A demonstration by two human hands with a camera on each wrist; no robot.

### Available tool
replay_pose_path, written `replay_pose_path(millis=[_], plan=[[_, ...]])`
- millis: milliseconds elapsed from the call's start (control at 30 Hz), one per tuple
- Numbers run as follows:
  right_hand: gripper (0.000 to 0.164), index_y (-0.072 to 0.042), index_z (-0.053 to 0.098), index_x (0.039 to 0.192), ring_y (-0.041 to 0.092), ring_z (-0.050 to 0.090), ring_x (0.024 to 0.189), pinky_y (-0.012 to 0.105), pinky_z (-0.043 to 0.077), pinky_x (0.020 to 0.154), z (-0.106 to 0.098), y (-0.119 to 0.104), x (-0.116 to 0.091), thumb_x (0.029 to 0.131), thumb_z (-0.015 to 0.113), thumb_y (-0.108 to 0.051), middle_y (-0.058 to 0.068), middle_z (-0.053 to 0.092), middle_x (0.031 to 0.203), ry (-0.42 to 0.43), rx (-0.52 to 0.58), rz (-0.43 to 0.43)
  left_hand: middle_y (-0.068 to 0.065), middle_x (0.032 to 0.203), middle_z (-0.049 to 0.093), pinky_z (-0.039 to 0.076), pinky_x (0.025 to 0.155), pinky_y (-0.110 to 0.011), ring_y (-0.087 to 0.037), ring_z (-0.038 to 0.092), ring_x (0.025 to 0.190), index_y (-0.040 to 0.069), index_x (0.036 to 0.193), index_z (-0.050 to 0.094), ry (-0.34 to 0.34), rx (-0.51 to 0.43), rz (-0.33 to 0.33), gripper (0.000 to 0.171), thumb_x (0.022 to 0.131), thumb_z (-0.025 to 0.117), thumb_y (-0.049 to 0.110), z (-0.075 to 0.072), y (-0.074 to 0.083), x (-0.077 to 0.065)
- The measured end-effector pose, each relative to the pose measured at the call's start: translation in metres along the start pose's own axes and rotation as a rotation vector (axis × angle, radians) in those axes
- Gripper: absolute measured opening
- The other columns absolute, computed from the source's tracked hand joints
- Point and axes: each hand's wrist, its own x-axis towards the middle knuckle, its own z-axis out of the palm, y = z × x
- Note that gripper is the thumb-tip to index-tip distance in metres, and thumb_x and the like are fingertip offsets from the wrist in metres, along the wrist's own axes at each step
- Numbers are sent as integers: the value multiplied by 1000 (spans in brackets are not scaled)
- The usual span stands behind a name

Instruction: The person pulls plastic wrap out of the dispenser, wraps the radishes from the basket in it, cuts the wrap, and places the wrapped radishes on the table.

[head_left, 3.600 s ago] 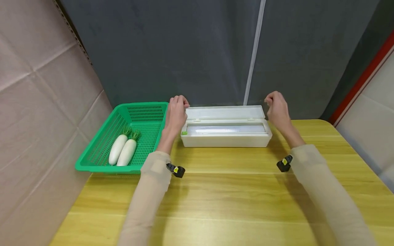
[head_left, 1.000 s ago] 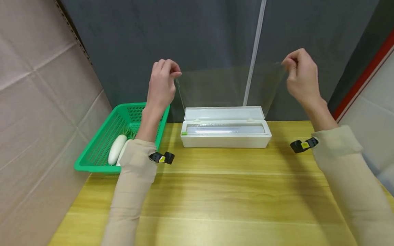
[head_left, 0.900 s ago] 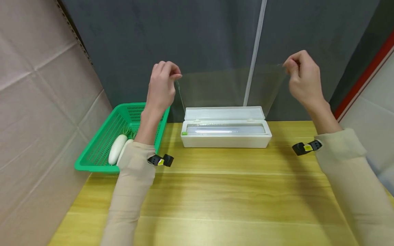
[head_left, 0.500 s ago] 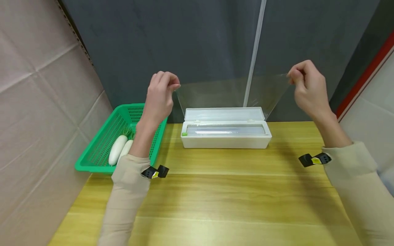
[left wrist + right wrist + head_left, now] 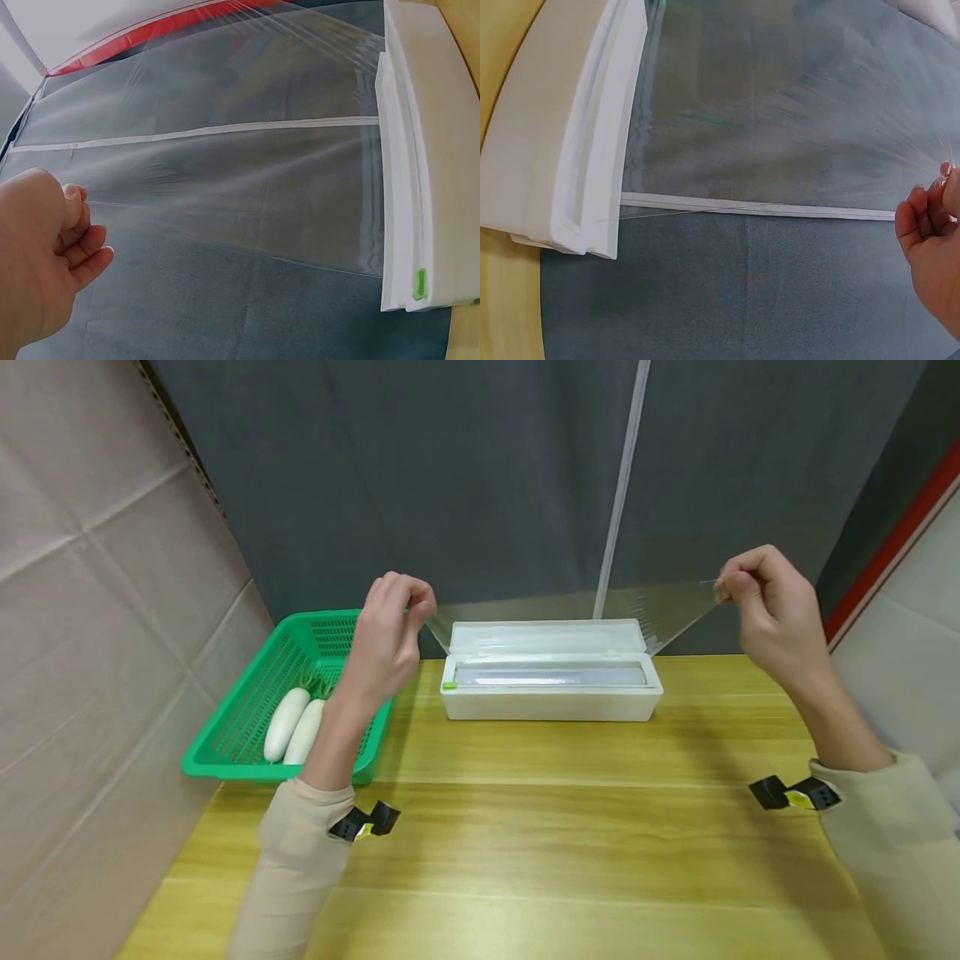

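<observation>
A clear sheet of cling film (image 5: 678, 602) stretches up out of a white dispenser box (image 5: 551, 705), whose lid (image 5: 547, 635) stands raised at the back. My left hand (image 5: 390, 631) pinches one upper corner of the film between thumb and fingers, left of the box. On the other side my right hand (image 5: 780, 618) pinches the opposite corner, higher and farther out. Creases fan from the fingers across the film (image 5: 780, 127) in the right wrist view. A green cutter slider (image 5: 449, 686) sits at the box's left end, also seen in the left wrist view.
A green plastic basket (image 5: 247, 770) stands at the left of the wooden table (image 5: 540, 843), partly behind my left arm. Two white radishes (image 5: 287, 724) with green tops lie in it. A dark grey curtain (image 5: 487, 485) hangs behind the box.
Both hands went from the box's ends up high, drawing film out. In the last second they have come down and toward me, spreading slightly wider. The box has stayed put.
</observation>
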Motion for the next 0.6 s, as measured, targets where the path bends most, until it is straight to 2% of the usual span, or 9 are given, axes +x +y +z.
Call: replay_pose_path(millis=[233, 467, 600], plan=[[17, 19, 52, 97, 6, 54, 82, 15, 44, 79, -8, -1, -15, 103, 46, 5, -13, 56, 93, -33, 36, -71, -12, 86, 50, 36, 78, -34, -26, 44, 83, -1, 91, 52, -35, -46, 5, 9, 99, 55, -4, -2, 14, -19], [12, 19, 54, 95, 9, 54, 81, 14, 45, 78, -15, 0, -33, 101, 47, 11, -7, 59, 92, -59, 70, -80, -9, 83, 46, 35, 69, -27, -21, 42, 78, 1, 90, 51, -73, -81, 12, 13, 96, 58, -8, -3, 24, -38], [15, 19, 54, 92, 10, 55, 83, 14, 46, 79, -19, 3, -42, 101, 48, 9, -5, 61, 92, -94, 123, -108, -7, 86, 49, 36, 69, -24, -17, 43, 78, 2, 92, 52, -106, -129, -9, 14, 95, 58, -11, -4, 28, -51]])
